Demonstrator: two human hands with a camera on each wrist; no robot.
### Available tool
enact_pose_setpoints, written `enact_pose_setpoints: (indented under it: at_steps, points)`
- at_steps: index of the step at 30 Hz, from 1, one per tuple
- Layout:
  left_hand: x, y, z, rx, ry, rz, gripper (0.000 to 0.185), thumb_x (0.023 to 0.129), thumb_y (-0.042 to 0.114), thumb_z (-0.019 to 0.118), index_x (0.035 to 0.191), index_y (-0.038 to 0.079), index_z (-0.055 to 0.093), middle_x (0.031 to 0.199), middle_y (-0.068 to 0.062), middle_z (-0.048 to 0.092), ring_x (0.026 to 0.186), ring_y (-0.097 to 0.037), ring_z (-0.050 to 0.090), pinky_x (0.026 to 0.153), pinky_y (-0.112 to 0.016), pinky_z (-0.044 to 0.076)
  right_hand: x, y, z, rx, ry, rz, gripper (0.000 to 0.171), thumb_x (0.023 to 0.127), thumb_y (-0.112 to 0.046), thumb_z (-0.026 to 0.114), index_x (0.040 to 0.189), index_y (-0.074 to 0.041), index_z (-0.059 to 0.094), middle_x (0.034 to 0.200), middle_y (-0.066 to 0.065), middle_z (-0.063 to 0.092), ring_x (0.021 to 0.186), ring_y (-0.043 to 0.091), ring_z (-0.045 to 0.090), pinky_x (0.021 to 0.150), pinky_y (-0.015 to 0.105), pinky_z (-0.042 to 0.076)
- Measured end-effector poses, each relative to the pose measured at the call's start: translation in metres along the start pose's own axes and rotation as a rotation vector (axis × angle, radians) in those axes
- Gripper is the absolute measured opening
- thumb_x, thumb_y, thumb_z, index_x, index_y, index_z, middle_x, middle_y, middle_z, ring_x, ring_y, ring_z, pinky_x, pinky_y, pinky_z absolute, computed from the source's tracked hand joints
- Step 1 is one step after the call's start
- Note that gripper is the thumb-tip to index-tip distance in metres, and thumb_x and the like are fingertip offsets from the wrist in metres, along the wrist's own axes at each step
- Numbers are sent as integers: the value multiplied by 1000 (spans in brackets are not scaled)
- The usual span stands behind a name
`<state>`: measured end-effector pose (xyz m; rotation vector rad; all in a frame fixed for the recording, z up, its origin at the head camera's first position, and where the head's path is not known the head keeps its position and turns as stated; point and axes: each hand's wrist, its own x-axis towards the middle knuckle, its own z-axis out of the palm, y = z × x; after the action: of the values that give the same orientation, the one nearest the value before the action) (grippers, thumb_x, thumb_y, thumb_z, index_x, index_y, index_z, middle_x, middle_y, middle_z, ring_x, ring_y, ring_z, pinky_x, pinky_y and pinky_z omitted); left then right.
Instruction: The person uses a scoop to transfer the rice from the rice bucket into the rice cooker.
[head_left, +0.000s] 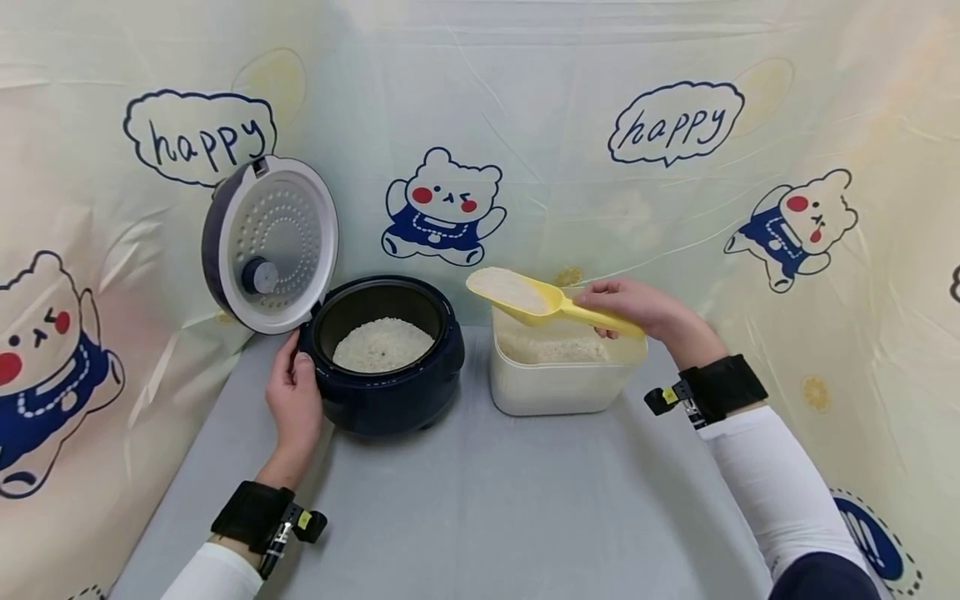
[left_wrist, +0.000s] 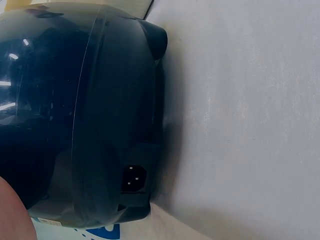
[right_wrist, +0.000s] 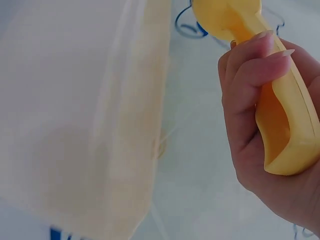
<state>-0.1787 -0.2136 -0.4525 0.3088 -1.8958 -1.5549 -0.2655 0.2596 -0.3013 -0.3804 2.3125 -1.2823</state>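
Note:
My right hand [head_left: 626, 304] grips the handle of a yellow scoop [head_left: 564, 307], its fingers curled round the handle in the right wrist view. White rice [head_left: 510, 289] fills the scoop's bowl, which points left above the rim of a cream-coloured bin [head_left: 555, 392] with more rice inside. To the left stands a dark blue rice cooker [head_left: 390, 400] holding a mound of rice [head_left: 382, 344] in its pot. Its lid [head_left: 281, 242] is raised. My left hand [head_left: 295, 392] rests against the cooker's left side near the hinge, fingers and thumb extended; some fingertips are hidden.
A grey-covered table [head_left: 480, 500] carries the cooker and bin. Behind them hangs a pale cloth [head_left: 555, 108] printed with bears and lettering. The cooker's power socket [left_wrist: 134, 178] shows low on its body, with no cord in it.

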Motion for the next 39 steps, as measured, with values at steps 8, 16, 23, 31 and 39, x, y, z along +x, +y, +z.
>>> enact_pose_setpoints:
  at_steps: [8, 16, 23, 31, 39]
  points:
    - [2, 2, -1, -10, 3, -10, 45, 106, 17, 45, 149, 11, 60, 145, -11, 61, 114, 3, 50, 96, -15, 38, 15, -45, 24, -36, -61, -23, 31, 106, -28, 60, 118, 0, 64, 92, 11, 60, 70, 20, 56, 64, 29, 48]
    - [-12, 36, -4, -25, 1, -10, 45, 105, 11, 45, 146, 0, 58, 143, -21, 60, 104, 2, 49, 92, -15, 37, 38, -81, 53, -152, -138, -27, 29, 106, -27, 61, 119, -1, 65, 95, 14, 62, 74, 26, 58, 70, 31, 49]
    - [-12, 41, -2, -29, 4, -4, 45, 104, 10, 44, 146, 0, 59, 139, -21, 62, 102, 2, 48, 91, -15, 36, 53, -115, 75, -226, -142, -23, 25, 105, -22, 62, 117, -1, 66, 96, 14, 64, 71, 23, 59, 66, 29, 50]
    - [-12, 41, -2, -33, -2, -3, 46, 104, 11, 43, 146, -2, 58, 142, -25, 59, 108, 2, 51, 94, -15, 38, 62, -125, 89, -301, -132, 10, 22, 103, -18, 64, 117, -2, 70, 103, 17, 66, 71, 24, 62, 67, 28, 53]
    - [1, 5, 0, -26, 21, -13, 46, 105, 12, 45, 147, 8, 60, 138, -15, 64, 104, -1, 47, 92, -16, 36, 64, -137, 95, -333, -110, -14, 22, 103, -14, 63, 119, 0, 68, 104, 16, 66, 71, 23, 62, 65, 27, 54]
